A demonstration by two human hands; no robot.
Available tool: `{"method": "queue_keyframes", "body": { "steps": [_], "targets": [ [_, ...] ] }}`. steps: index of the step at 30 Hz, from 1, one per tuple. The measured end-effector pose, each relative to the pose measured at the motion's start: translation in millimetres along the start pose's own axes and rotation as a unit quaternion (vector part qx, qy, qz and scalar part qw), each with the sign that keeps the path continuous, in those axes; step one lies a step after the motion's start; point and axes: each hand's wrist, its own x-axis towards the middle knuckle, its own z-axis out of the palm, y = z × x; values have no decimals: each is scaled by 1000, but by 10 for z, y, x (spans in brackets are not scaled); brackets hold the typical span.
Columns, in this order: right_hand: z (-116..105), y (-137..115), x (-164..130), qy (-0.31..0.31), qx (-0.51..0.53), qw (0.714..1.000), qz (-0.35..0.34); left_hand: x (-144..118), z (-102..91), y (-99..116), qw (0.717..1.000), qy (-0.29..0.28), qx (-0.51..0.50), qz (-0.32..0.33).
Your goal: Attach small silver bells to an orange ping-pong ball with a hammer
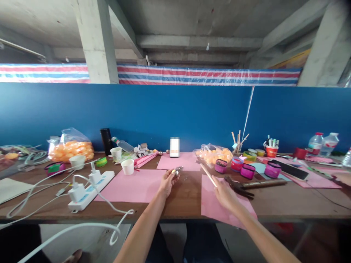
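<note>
My left hand (168, 182) is closed on a small shiny ball (173, 171) with silvery bits (179, 169) at its far side; its exact kind is too small to make out. It is held above the brown table, just right of a pink sheet (131, 188). In my right hand (221, 190) is a thin pale stick (207, 174), its tip pointing up and to the left. That hand is over another pink sheet (210, 199). A hammer (246, 185) with a worn wooden handle lies just right of it.
A power strip (91, 191) with white cables lies left. Bags of orange balls (72, 150) stand at the back left and behind my right hand. Paper cups (127, 167), purple-rimmed tubs (247, 170) and a phone (290, 170) surround the work area. Another person's hand (342, 178) shows far right.
</note>
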Motion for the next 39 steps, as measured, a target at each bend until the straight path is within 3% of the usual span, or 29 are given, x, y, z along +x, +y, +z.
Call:
{"method": "queue_keyframes", "body": {
  "steps": [9, 16, 21, 26, 28, 32, 35, 39],
  "targets": [
    [79, 156, 174, -2, -121, 993, -14, 33, -38, -28, 1000, 5, -6, -3],
    [-38, 134, 299, -32, -155, 987, -14, 10, -12, -16, 1000, 5, -8, 11],
    [-90, -5, 307, 9, -160, 987, -6, -6, 22, 0, 1000, -11, 5, 17],
    [44, -377, 430, 40, -4, 995, -90, -5, 25, -7, 998, -19, 44, 29],
    [177, -554, 524, 43, 108, 984, -133, -14, 18, -14, 997, -24, 58, 33],
    [495, -838, 666, 24, 290, 944, -155, -35, 8, -30, 992, -58, 107, 30],
    [662, -925, 665, 48, 345, 923, -165, -33, 15, -42, 984, -57, 160, 51],
    [728, -921, 589, 87, 355, 919, -149, -19, 27, -52, 969, -60, 227, 72]
  ]
}}
